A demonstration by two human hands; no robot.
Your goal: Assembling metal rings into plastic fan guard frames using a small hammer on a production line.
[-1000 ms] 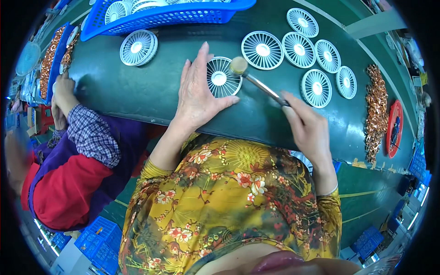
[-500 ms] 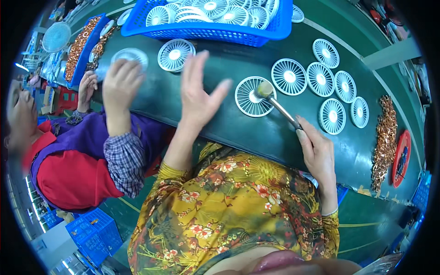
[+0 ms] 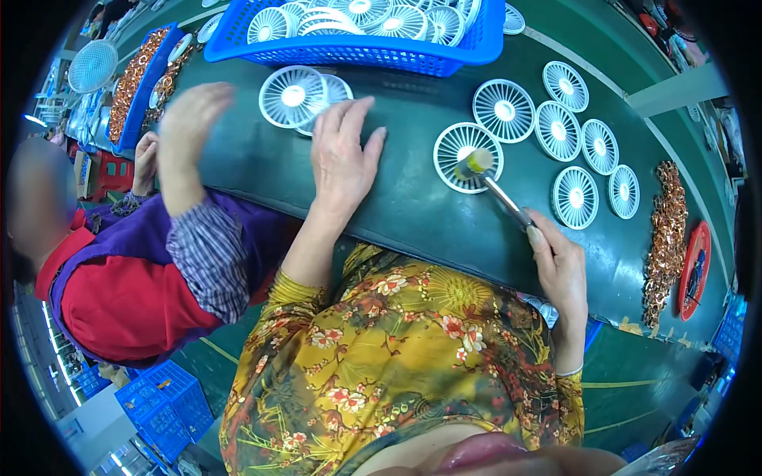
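Observation:
In my right hand (image 3: 559, 266) is a mallet (image 3: 500, 194) with a metal handle and a pale yellow head. Its head is over a white round disc with thin spokes (image 3: 446, 152); whether it touches cannot be told. My left hand (image 3: 347, 155) is open, fingers stretched out, just by two overlapping spoked discs, the upper one (image 3: 279, 89) lying partly over the lower one (image 3: 340, 89). Contact between my fingertips and the lower disc is unclear. More spoked discs (image 3: 514, 97) lie on the green table (image 3: 397, 206) right of the mallet.
A blue basket (image 3: 357, 54) full of spoked discs stands at the back. Copper-coloured rings lie in a blue tray (image 3: 147, 95) at the left and in a pile (image 3: 665, 246) at the right, beside a red tray (image 3: 695, 274). A co-worker's hand (image 3: 186, 131) is at my left.
The mallet and the disc under it have shifted right. The co-worker's disc now overlaps the one on the table, and that co-worker's hand has drawn back left. My left hand moved slightly.

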